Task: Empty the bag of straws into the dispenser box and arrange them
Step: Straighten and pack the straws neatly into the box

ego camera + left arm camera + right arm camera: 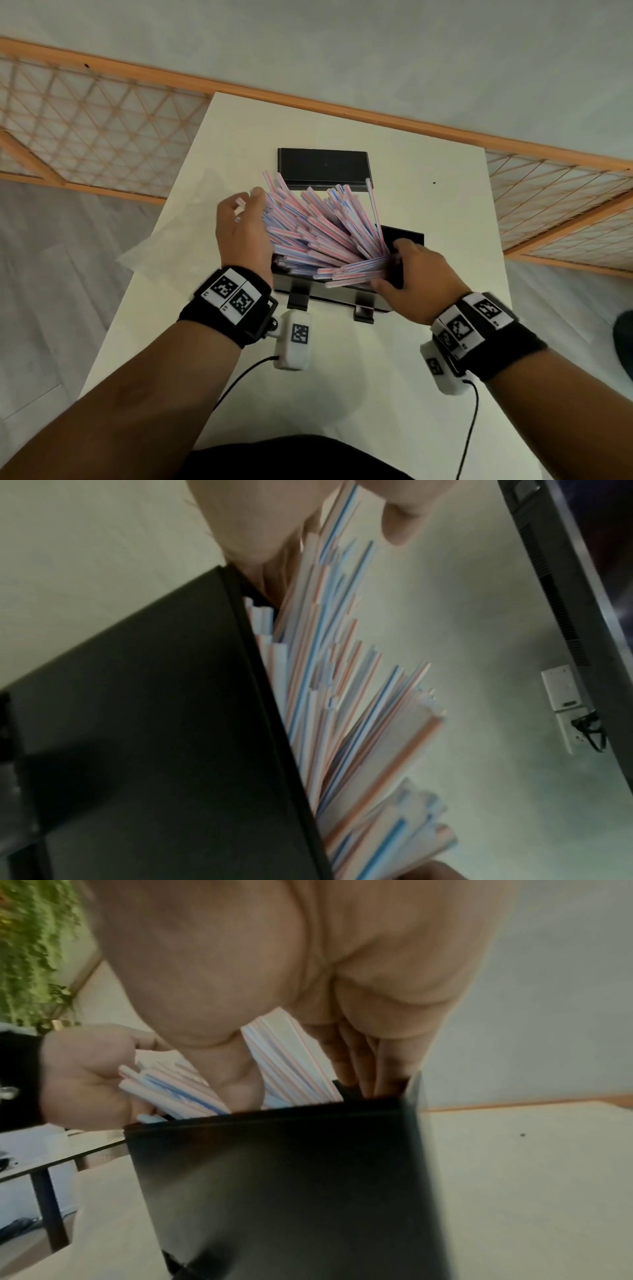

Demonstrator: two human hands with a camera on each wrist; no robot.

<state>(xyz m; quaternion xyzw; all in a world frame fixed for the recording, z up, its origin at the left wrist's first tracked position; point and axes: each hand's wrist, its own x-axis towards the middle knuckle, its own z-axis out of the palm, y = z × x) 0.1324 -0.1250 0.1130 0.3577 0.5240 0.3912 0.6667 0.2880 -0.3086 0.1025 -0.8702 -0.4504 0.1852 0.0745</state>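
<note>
A fanned bundle of striped straws (318, 233) is held over the black dispenser box (342, 294), which stands near the middle of the white table (445, 212). The lower ends of the straws are gathered at the box's right end, while the upper ends are spread out toward the left and far side.

The left hand (243, 229) is placed against the left side of the fan, its fingers curled round the outer straws; a few straw ends are seen poking out between them. In the left wrist view the straws (342, 696) are shown rising from behind the box wall (154, 723), though the picture is blurred and the exact finger grip cannot be told there.

The right hand (418, 277) is closed on the gathered ends at the box's right end, with the thumb on the near side. In the right wrist view its fingers (359, 1058) are pressed together and dipped inside the box (291, 1177) beside the straws (291, 1058).

A clear plastic bag (178, 233) is laid flat on the table to the left. A black lid (323, 168) lies beyond the box.
</note>
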